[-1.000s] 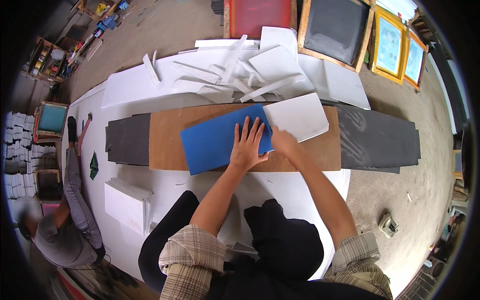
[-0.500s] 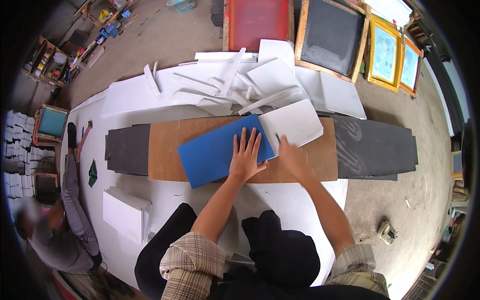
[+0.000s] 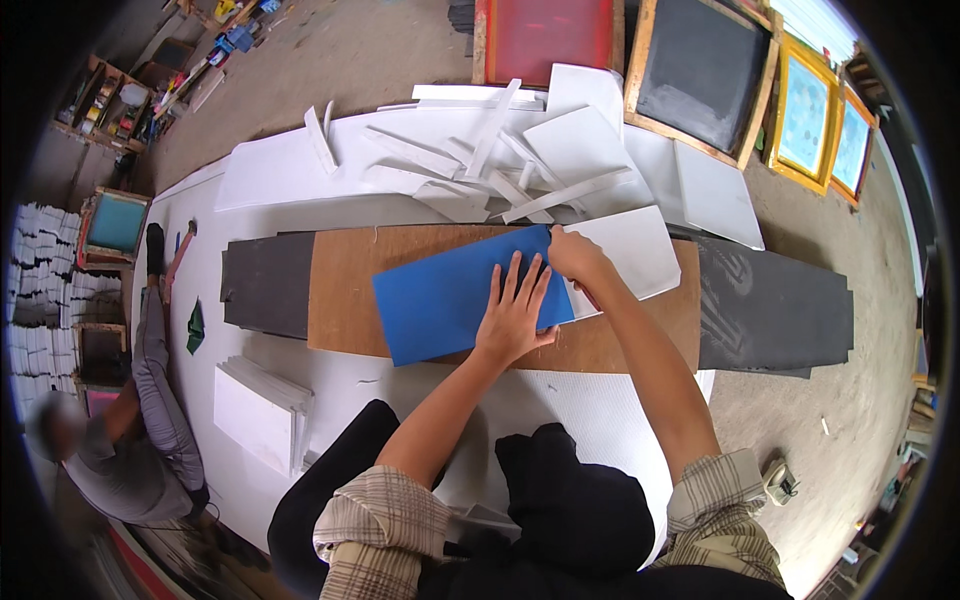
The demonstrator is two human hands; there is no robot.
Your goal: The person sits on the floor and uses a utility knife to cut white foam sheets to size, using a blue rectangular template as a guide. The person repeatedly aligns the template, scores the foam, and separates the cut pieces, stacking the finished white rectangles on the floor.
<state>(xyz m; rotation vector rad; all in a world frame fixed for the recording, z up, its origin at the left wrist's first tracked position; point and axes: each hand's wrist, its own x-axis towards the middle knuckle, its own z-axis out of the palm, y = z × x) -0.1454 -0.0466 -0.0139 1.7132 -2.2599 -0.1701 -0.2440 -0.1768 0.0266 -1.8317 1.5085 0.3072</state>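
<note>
Head view | left hand (image 3: 508, 327) spread flat on blue rectangular sheet (image 3: 435, 300) | right hand (image 3: 578, 256) gripping slim reddish tool (image 3: 590, 298), mostly hidden, by sheet's far right corner

We have a plain blue sheet (image 3: 440, 300) lying flat and aslant, its right end farther from us, over the left part of a white sheet (image 3: 632, 250). The white sheet's right end shows bare. At the blue sheet's right edge we grip a slim tool (image 3: 589, 296), mostly hidden.

Sheets (image 3: 450, 300) on board (image 3: 340, 290); strips (image 3: 410, 150) behind; stack (image 3: 258, 415) front-left.
</note>
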